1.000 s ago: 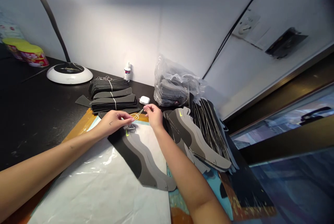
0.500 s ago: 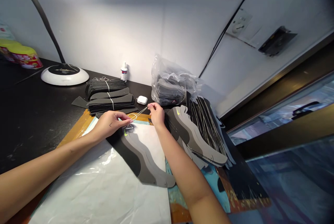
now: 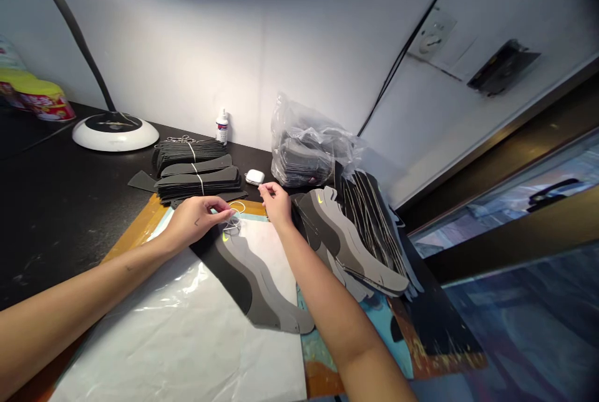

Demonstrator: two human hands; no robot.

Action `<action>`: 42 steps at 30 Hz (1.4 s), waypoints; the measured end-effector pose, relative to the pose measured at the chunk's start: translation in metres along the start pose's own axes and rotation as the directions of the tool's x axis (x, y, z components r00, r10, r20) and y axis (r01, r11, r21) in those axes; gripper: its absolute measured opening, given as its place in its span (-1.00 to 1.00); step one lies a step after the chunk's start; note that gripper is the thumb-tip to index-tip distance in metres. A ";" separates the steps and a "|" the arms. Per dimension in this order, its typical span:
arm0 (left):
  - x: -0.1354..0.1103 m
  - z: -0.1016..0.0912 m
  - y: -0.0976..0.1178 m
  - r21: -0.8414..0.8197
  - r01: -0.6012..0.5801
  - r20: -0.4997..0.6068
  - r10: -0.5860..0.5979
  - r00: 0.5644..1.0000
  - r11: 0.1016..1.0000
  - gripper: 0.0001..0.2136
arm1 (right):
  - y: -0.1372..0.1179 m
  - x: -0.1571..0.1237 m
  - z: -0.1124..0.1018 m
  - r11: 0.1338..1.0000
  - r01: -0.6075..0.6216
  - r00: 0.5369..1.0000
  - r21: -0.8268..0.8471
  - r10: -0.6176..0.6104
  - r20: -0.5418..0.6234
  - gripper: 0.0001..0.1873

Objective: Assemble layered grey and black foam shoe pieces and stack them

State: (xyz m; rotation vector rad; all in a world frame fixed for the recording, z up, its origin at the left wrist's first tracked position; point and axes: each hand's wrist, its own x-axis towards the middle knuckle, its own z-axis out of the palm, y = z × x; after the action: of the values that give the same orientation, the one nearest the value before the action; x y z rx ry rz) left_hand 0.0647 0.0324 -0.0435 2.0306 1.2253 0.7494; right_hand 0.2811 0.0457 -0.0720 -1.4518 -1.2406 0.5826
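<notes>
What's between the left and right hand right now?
Head view: a loop of thin white cord at the fingertips of the left hand, then a strip of orange-edged board up to the right hand.

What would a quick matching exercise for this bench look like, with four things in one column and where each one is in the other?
Things:
1. string loop
2. small white case
3. small white bottle
4. clear plastic bag

Places:
A. standing by the wall
B. holding dark cut pieces
C. at the left hand's fingertips
D. lying beside the tied stacks

Pairs: 1C, 2D, 3A, 4B.
</notes>
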 end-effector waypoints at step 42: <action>0.000 0.005 0.003 -0.576 0.042 0.010 -0.044 0.999 0.816 -0.60 | -0.028 -0.024 0.005 0.900 0.112 0.937 0.421 -0.237 0.257 -0.81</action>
State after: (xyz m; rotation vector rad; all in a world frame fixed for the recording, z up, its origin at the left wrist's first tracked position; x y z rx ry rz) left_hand 0.0705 0.0304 -0.0446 1.4901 0.8927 0.9657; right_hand 0.2578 0.0225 -0.0540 -0.9149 -1.3758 0.9014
